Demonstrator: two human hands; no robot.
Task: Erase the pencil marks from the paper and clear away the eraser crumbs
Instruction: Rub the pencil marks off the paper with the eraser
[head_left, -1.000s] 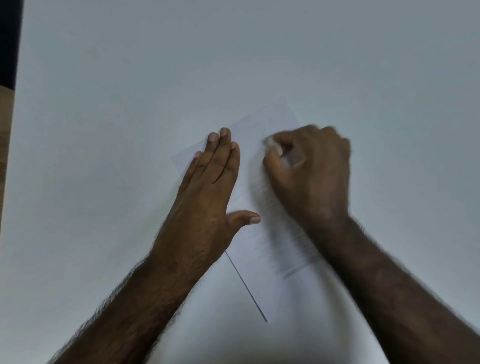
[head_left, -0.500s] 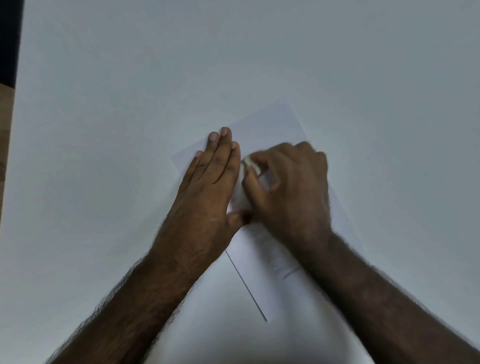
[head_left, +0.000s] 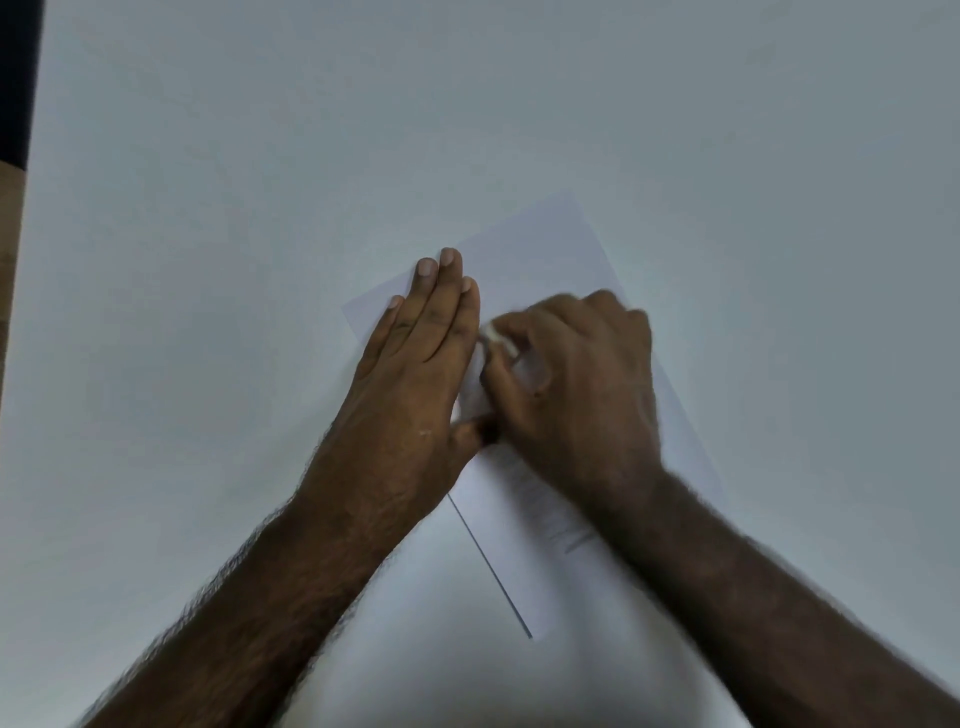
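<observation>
White table (head_left: 208, 208) unchanged; right hand (head_left: 576, 384) slid eraser (head_left: 496, 335) beside left hand (head_left: 415, 364).

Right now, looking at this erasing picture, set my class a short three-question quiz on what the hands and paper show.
1. True or false: the left hand lies flat on the paper.
2. What does the right hand pinch?
A. a pencil
B. an eraser
C. a brush
3. Fill in: faint pencil marks remain on the paper nearer the ____ wrist.

Key: 1 true; 2 B; 3 right.
</observation>
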